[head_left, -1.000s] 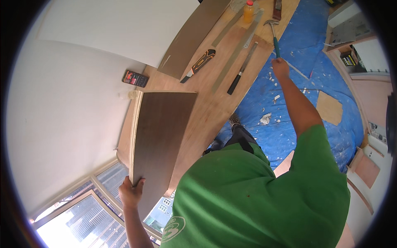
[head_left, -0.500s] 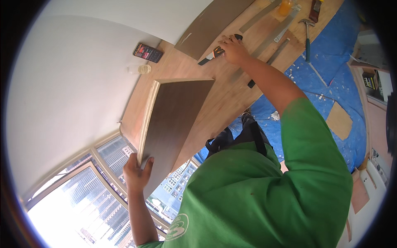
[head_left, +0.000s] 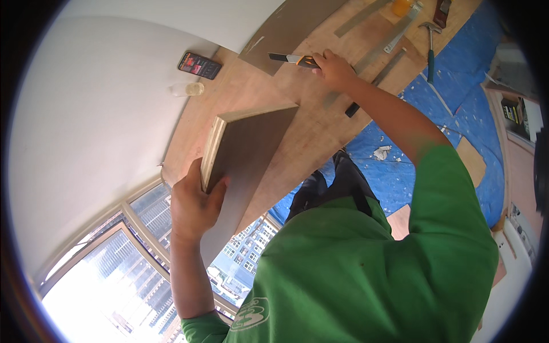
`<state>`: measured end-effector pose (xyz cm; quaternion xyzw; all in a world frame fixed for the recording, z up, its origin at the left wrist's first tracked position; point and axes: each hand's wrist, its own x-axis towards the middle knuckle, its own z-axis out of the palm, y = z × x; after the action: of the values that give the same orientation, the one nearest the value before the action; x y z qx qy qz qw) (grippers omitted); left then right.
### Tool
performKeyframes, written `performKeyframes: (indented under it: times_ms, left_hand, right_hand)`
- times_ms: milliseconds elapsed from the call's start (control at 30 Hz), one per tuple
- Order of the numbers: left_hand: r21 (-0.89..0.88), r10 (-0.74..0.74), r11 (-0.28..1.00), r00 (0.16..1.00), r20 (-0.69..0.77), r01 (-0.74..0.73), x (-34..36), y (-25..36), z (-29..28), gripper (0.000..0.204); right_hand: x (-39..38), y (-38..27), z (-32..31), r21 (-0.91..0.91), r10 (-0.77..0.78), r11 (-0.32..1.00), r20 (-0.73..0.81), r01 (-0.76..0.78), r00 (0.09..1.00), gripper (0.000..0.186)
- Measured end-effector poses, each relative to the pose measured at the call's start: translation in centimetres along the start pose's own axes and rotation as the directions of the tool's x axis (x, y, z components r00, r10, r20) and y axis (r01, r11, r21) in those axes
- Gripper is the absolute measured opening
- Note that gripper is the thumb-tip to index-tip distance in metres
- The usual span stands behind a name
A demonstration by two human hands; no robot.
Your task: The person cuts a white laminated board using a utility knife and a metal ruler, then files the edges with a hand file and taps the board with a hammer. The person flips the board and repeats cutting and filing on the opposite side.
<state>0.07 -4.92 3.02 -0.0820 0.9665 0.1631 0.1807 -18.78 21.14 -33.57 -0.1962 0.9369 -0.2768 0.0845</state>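
A dark brown panel (head_left: 243, 148) with a pale layered edge stands tilted on its side over the wooden worktop (head_left: 257, 94). My left hand (head_left: 197, 203) is closed on its near left edge, thumb on the dark face and fingers behind, partly hidden. In my right hand (head_left: 333, 70) is a utility knife (head_left: 300, 60) with an orange and black handle, held above the worktop. Its dark tip points left, toward the flat brown sheet (head_left: 274, 40) at the back.
A phone (head_left: 199, 65) and a small clear bottle (head_left: 187, 90) are by the white wall. Metal strips (head_left: 389, 68), a hammer (head_left: 430, 51) and an orange container (head_left: 402, 7) lie at the right. Blue sheeting (head_left: 412, 131) with scraps covers the floor; a window (head_left: 108, 268) is lower left.
My right hand has lifted the utility knife off the worktop and turned it. My left hand has slid farther up the panel's edge, and the panel has tilted slightly.
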Motion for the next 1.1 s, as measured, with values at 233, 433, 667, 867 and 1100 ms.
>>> performKeyframes:
  times_ms: [233,433,667,867,1100]
  left_hand:
    - [-0.034,0.058,0.998,0.996,0.063,-0.056,-1.8,0.4,1.4,0.034]
    - [0.016,0.086,0.996,0.991,0.098,-0.088,-1.5,2.5,1.2,0.034]
    - [-0.213,0.336,0.926,0.937,0.095,-0.311,3.4,7.3,2.4,0.043]
    - [-0.272,0.314,0.921,0.944,0.098,-0.278,3.7,8.1,3.5,0.058]
    - [-0.306,0.249,0.933,0.954,0.168,-0.19,3.6,8.2,3.2,0.061]
  right_hand:
    - [-17.0,-2.5,-0.3,0.638,0.216,0.716,0.184,-0.284,0.959,0.037]
    - [-25.4,-3.6,1.9,0.555,0.266,0.719,0.335,-0.418,0.904,0.041]
    - [-24.8,-3.3,3.2,0.461,0.295,0.759,0.386,-0.459,0.874,0.041]
    - [-24.1,-2.0,3.5,0.425,0.289,0.793,0.366,-0.435,0.885,0.037]
    - [-23.5,-2.1,4.3,0.379,0.274,0.835,0.343,-0.399,0.899,0.039]
